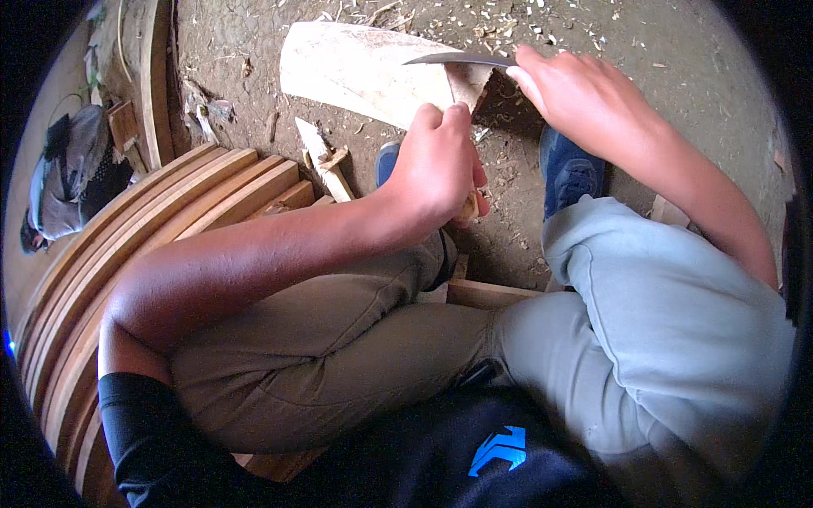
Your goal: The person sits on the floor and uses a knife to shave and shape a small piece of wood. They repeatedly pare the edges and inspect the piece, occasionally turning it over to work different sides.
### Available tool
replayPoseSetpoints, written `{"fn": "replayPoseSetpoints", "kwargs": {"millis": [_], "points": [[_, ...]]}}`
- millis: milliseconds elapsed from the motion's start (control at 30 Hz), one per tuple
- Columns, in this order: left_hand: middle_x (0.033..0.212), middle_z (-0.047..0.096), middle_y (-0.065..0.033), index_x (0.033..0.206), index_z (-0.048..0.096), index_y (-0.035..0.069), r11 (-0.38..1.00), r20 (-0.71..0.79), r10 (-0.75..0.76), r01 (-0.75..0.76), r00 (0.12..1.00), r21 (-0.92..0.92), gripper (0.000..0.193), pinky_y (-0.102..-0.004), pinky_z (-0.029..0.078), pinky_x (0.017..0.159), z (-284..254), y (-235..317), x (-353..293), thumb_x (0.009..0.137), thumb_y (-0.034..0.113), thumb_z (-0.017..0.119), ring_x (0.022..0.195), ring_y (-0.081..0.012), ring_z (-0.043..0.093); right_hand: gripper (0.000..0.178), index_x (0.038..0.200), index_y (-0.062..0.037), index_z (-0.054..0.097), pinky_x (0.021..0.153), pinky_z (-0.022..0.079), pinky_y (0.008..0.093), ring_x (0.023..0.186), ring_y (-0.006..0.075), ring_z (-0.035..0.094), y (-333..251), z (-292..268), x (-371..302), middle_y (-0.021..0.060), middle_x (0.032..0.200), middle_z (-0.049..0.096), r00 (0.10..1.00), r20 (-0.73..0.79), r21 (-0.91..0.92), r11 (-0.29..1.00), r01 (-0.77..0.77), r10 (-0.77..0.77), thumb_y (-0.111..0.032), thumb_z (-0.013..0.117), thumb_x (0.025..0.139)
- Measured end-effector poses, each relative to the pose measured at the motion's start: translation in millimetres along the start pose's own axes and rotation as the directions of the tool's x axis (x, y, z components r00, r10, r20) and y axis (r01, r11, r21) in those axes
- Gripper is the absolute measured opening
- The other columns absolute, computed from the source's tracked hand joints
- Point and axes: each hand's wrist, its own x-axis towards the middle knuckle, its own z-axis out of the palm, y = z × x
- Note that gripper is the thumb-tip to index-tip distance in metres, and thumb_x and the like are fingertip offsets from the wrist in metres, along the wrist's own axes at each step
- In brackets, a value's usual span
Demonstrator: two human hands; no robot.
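Observation:
My right hand (584,89) is closed round the handle end of a knife (457,58) with a dark, slightly curved blade. The blade points left, and in this view it crosses over the far right part of a large pale wood block (360,72) on the ground. In front of that block, my left hand (436,161) is closed with the thumb up. A bit of pale wood (468,208) shows below its fingers; most of what it grips is hidden by the hand. Whether the blade touches any wood, I cannot tell.
Wood chips (542,38) litter the dirt floor. A split wood piece (323,157) lies left of my left shoe (387,161). Long stacked boards (169,212) curve along my left side, with a cloth bundle (72,169) beyond. My right shoe (572,173) stands below the right forearm.

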Motion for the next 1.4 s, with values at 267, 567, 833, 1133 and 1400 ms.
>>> {"fn": "replayPoseSetpoints", "kwargs": {"millis": [267,567,833,1133,1400], "points": [[0.064,0.053,-0.0183,0.099,0.033,-0.005,0.999,0.077,0.003,-0.006,0.997,0.037,0.036,-0.0413,0.048,0.042,-1.7,5.7,-2.9,0.099,0.031,0.029,0.044,-0.0297,0.056,0.026,0.095,-0.0030,0.053,0.062,0.049,0.0526,0.071,0.0437,0.063,-8.1,-16.3,-24.9,0.0242,0.069,0.062,0.993,0.089,0.028,0.996,-0.081,0.079,-0.028,0.048,0.099],[0.060,0.053,-0.0173,0.087,0.039,-0.006,0.998,0.048,0.006,-0.009,0.999,0.062,0.041,-0.0419,0.047,0.041,1.7,5.4,-3.4,0.099,0.032,0.030,0.042,-0.0288,0.057,0.025,0.095,-0.0033,0.054,0.061,0.051,0.0510,0.071,0.0418,0.065,-11.1,-3.8,-9.7,0.0224,0.071,0.064,0.999,-0.028,-0.057,0.997,-0.043,0.042,-0.028,0.049,0.098],[0.064,0.055,-0.0181,0.103,0.035,-0.006,1.000,0.070,0.014,-0.014,0.997,-0.002,0.038,-0.0421,0.046,0.042,-3.1,1.7,-3.6,0.100,0.032,0.030,0.044,-0.0292,0.058,0.026,0.097,-0.0029,0.055,0.066,0.050,0.0531,0.077,0.0428,0.064,-9.8,-16.3,-1.9,0.0233,0.075,0.064,0.996,0.078,-0.050,0.998,-0.039,0.043,-0.028,0.048,0.098],[0.061,0.050,-0.0135,0.095,0.043,-0.004,1.000,0.042,-0.002,0.002,0.999,-0.010,0.040,-0.0387,0.039,0.035,-0.7,1.0,-5.3,0.099,0.034,0.030,0.042,-0.0266,0.054,0.026,0.096,-0.0031,0.053,0.065,0.048,0.0553,0.076,0.0450,0.063,-21.7,-23.7,-17.2,0.0249,0.075,0.063,0.990,0.101,-0.081,0.992,-0.094,0.102,-0.028,0.047,0.099],[0.059,0.051,-0.0153,0.088,0.045,-0.005,0.998,0.059,0.023,-0.020,0.998,-0.053,0.043,-0.0410,0.041,0.036,-1.1,-3.3,-1.2,0.100,0.033,0.028,0.042,-0.0284,0.056,0.028,0.097,-0.0028,0.055,0.065,0.051,0.0540,0.076,0.0427,0.065,-23.4,-15.1,5.7,0.0245,0.076,0.065,0.993,0.098,-0.174,0.984,-0.043,0.060,-0.028,0.045,0.099]]}}
